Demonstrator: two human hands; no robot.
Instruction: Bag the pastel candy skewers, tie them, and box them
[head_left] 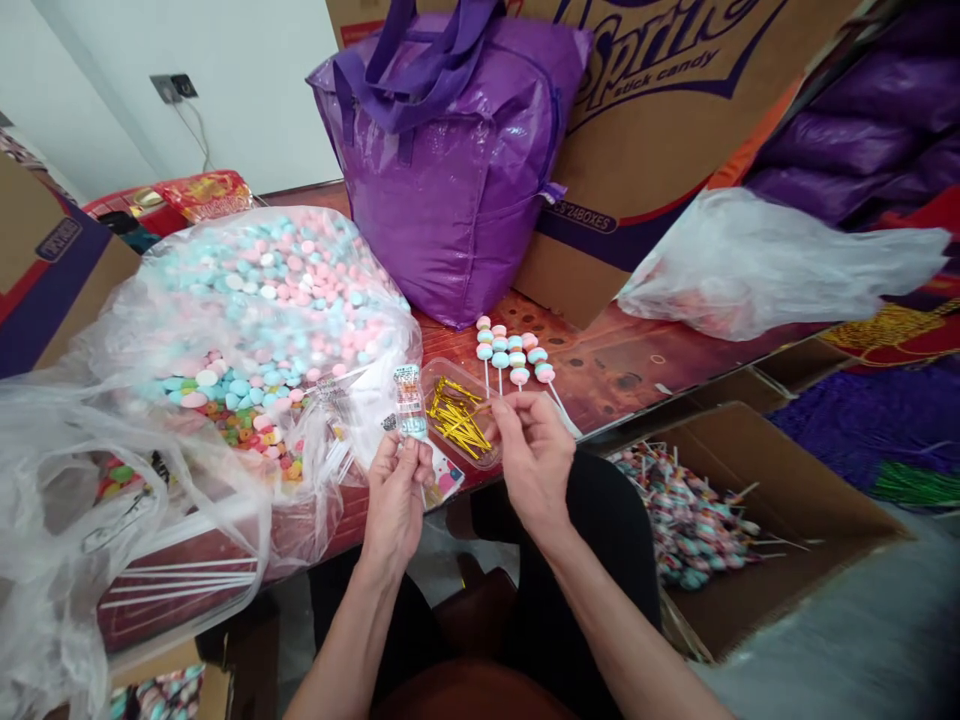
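My left hand (396,490) is closed on a candy stick in a clear printed wrapper (409,400), held upright above the table edge. Right of it lies a clear plastic tray (429,376) with gold twist ties (459,425) inside. Over the tray's right side, my right hand (535,455) pinches thumb and forefinger together on what looks like one gold tie, its end poking out to the left. Several unwrapped pink and blue candy sticks (517,362) lie just beyond that hand. Printed wrappers (379,395) rest left of the tray.
A big clear bag of pink and blue candies (277,290) fills the table's left. White sticks (180,580) lie in front. Behind stand a purple bag (450,170) and a large carton (660,130). An open carton (795,500) of wrapped candy sticks (682,510) sits lower right.
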